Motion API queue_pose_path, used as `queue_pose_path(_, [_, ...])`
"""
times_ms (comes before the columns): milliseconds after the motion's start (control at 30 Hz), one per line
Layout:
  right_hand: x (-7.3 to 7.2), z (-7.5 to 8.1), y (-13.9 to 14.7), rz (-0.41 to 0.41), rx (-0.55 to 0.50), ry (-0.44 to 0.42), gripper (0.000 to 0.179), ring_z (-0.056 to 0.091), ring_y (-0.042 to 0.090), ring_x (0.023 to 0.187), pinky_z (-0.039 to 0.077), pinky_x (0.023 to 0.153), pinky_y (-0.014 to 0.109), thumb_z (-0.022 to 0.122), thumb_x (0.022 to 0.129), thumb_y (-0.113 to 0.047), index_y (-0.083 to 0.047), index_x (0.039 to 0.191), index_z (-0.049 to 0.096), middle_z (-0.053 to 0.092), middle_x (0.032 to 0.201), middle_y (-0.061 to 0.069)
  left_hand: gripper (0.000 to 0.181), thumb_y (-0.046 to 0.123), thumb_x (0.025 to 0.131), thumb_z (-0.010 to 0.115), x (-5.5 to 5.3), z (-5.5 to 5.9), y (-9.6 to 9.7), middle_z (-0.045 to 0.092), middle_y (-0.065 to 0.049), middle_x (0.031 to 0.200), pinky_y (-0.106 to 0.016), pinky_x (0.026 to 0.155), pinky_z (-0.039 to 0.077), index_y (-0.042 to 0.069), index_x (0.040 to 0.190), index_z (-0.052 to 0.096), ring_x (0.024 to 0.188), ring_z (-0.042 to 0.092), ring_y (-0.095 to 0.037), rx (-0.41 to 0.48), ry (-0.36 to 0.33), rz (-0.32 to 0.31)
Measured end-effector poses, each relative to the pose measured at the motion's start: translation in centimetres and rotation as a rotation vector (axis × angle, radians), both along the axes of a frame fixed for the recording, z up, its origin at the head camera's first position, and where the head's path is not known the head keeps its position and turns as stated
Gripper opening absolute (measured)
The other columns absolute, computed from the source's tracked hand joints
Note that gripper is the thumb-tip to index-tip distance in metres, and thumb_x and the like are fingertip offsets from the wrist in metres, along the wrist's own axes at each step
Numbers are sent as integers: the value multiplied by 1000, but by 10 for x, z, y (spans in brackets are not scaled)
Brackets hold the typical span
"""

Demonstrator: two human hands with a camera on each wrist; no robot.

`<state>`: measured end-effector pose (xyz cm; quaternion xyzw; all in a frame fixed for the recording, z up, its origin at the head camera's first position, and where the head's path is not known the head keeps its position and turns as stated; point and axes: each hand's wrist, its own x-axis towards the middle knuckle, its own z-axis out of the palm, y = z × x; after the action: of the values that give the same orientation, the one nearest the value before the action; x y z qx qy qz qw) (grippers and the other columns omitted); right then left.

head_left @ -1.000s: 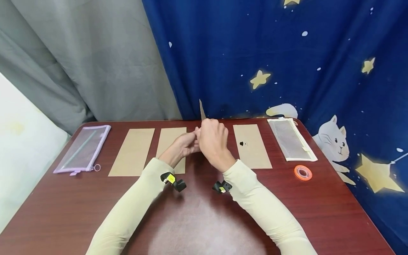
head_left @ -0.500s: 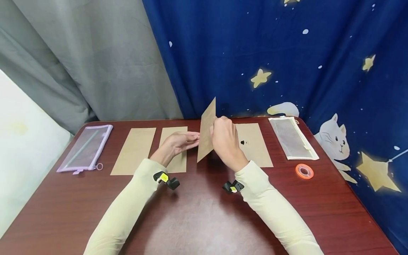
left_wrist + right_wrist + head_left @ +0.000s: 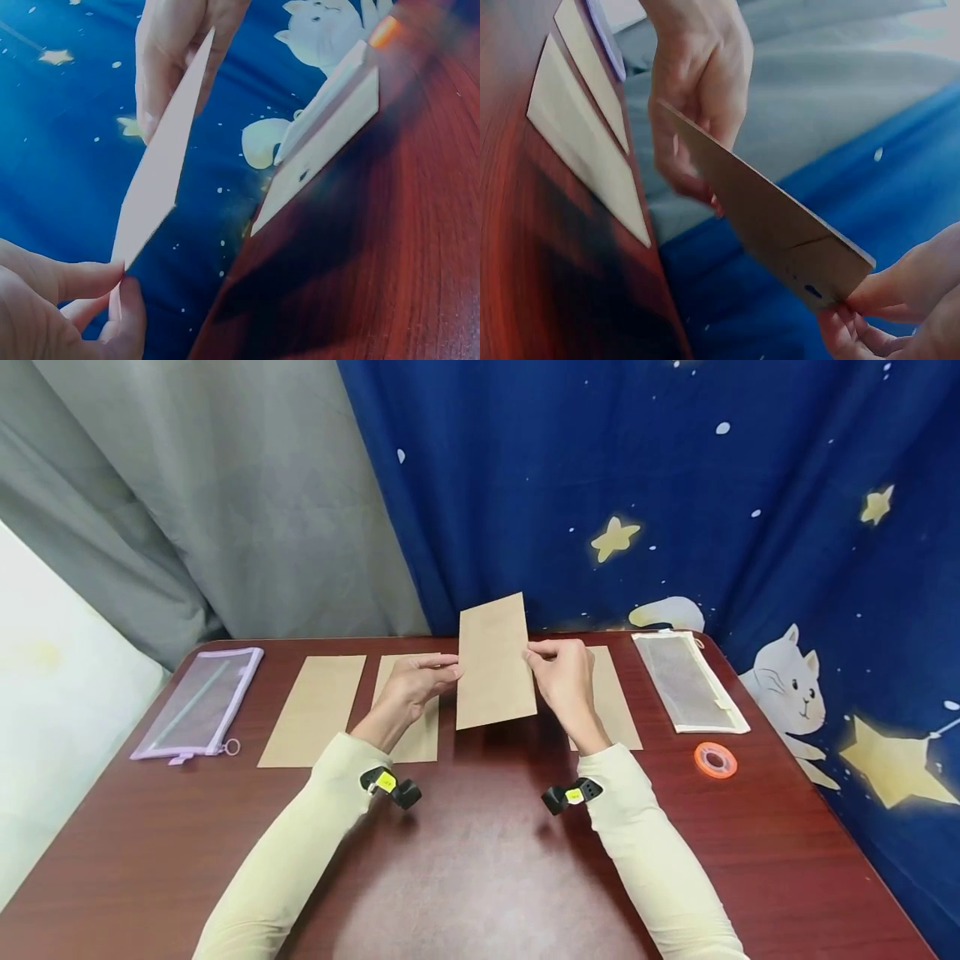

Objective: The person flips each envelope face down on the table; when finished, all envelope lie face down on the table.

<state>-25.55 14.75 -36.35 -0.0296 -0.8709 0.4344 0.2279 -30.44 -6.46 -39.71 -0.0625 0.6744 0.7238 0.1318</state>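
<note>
A thin brown kraft-paper card (image 3: 495, 660) is held up above the far middle of the table, its plain face toward the head camera. My left hand (image 3: 414, 687) pinches its left edge between thumb and fingers. On the opposite edge, my right hand (image 3: 564, 677) pinches it too. In the right wrist view, the card's other face (image 3: 780, 232) carries a small dark mark and a line near one end. Behind my right hand lies a similar brown card (image 3: 611, 710), partly covered; its small black print shows in the left wrist view.
Two more brown cards, one farther left (image 3: 315, 710) and one behind my left hand (image 3: 420, 739), lie flat. A lilac mesh zip pouch (image 3: 198, 706) is at far left, a white one (image 3: 690, 685) at right. An orange tape roll (image 3: 715, 760) lies near the white pouch.
The card has turned from edge-on to facing the head camera. My right hand has moved right with its edge, while my left hand has shifted left and now pinches the left edge.
</note>
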Motion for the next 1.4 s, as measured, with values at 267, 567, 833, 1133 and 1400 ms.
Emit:
queue_pose_path(267, [-10,-18,10,-31,-71,-174,12,74,28,80,54,76,33,78,88,-16,-8,96,82,79,91,12,32,2,87,76,3,-7,7,65,-19,132,-28,95,57,-2,118,73,91,69,-7,-174,129,37])
queue_pose_path(567, [-16,-42,13,-27,-140,-267,9,76,30,81,48,63,19,78,86,-12,-6,90,83,78,82,13,20,12,85,80,3,-18,10,76,-11,113,-35,98,54,7,105,79,116,64,-20,-510,186,16])
queue_pose_path(833, [-22,-62,10,-14,-68,-352,8,77,23,73,55,59,19,75,87,-9,-4,88,82,79,85,14,19,12,80,82,1,-29,14,78,-11,103,-33,87,56,6,98,81,108,67,-26,-738,293,-3])
queue_pose_path(1133, [-27,-72,3,-52,13,-404,8,76,19,69,54,62,23,76,87,-10,-5,86,82,78,79,11,18,9,79,81,0,-40,17,78,-12,102,-43,94,57,3,96,80,109,67,-31,-832,331,-29])
queue_pose_path(1400, [-29,-70,2,-38,120,-358,10,72,33,93,60,85,43,72,86,-5,-2,83,81,79,92,15,13,5,80,80,3,-37,24,78,-13,102,-49,92,58,1,92,80,105,70,-34,-922,435,-52])
